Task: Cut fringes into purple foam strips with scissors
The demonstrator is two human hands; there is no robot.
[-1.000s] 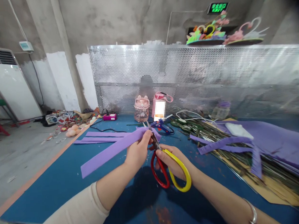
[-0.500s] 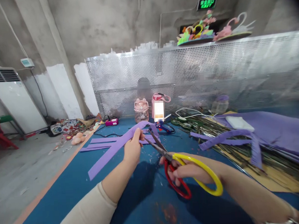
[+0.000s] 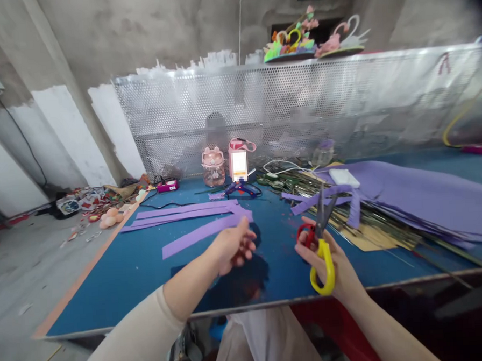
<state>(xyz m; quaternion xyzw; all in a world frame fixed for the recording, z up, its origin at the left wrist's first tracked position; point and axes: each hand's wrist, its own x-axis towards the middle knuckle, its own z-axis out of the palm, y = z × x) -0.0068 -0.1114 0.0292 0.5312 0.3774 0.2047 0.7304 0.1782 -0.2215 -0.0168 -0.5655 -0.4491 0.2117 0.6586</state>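
Note:
My right hand [image 3: 330, 262] grips a pair of scissors [image 3: 325, 265] with one red and one yellow handle. The blades point up and away, slightly parted, above the table's right half. Loosely curled with its fingers apart, my left hand [image 3: 236, 245] hovers at the right end of a purple strip [image 3: 199, 235] and holds nothing that I can see. That strip rests on the blue table [image 3: 121, 289]. Behind it lie several more purple strips [image 3: 178, 212], side by side. A small purple scrap [image 3: 216, 196] is near a dark blue glue gun [image 3: 241, 188].
At the back stand a pink clear bottle [image 3: 213, 168] and a pink tumbler [image 3: 233, 148]. Thin dark green stems [image 3: 373, 230] spread over the right side beside a large purple sheet [image 3: 419, 198] and a white block [image 3: 344, 178]. A perforated metal panel [image 3: 173, 114] borders the table's back.
The scissors have moved right, away from the purple strip, and their blades have turned upward. My left hand has let the strip down onto the table. The view has shifted right and down.

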